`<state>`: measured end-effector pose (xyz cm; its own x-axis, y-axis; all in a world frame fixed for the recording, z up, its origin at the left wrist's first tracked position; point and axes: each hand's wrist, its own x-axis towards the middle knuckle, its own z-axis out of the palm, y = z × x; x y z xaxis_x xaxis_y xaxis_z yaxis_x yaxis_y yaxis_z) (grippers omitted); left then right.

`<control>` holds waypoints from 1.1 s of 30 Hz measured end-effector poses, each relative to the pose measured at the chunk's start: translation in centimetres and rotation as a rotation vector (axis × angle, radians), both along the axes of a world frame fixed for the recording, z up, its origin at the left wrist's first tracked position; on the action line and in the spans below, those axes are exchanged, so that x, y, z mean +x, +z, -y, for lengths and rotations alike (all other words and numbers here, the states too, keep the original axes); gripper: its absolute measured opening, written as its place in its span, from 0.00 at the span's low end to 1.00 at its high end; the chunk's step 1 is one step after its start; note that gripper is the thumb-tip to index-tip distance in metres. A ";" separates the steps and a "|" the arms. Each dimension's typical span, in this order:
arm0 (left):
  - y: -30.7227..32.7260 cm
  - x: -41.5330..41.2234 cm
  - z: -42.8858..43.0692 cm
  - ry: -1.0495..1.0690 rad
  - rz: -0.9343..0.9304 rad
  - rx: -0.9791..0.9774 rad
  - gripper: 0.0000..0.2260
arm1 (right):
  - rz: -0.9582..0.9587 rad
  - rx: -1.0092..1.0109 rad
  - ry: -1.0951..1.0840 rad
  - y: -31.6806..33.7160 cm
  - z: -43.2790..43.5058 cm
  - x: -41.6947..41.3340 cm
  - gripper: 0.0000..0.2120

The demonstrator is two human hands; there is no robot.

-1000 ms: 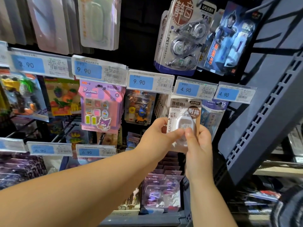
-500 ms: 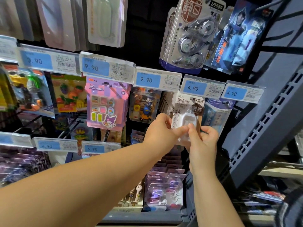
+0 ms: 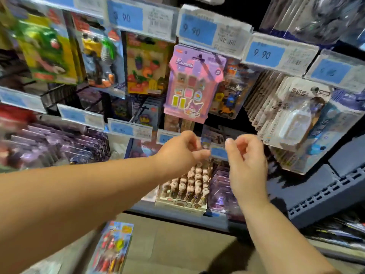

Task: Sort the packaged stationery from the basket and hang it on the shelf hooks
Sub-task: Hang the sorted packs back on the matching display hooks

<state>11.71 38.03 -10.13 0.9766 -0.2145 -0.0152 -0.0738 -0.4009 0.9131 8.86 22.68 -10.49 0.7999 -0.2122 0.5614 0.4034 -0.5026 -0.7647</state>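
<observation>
Nothing is being gripped: the left hand (image 3: 181, 153) and right hand (image 3: 246, 161) are being held loosely curled, below the hung correction-tape pack (image 3: 296, 117). A reach down for the colourful pack (image 3: 115, 248) is likely being called for.

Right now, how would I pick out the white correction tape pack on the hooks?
Find the row of blue price tags and its right-hand 9.90 tag. Just below and right hangs a fanned stack of white cards; the correction tape pack is the front one. Unlike the pink pack to its left, it is white with a clear blister over a white dispenser.
</observation>
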 end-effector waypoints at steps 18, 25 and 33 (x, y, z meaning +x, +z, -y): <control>-22.6 -5.6 -29.4 -0.053 -0.439 0.797 0.15 | -1.271 -0.962 0.781 -18.2 -25.0 0.7 0.16; -32.5 -10.4 -32.4 -0.161 -0.561 0.926 0.19 | -1.463 -0.803 0.342 -31.1 -25.3 -4.0 0.20; -35.5 -13.9 -35.7 -0.278 -0.461 1.116 0.31 | -1.371 -0.761 0.066 -33.6 -26.0 -5.3 0.37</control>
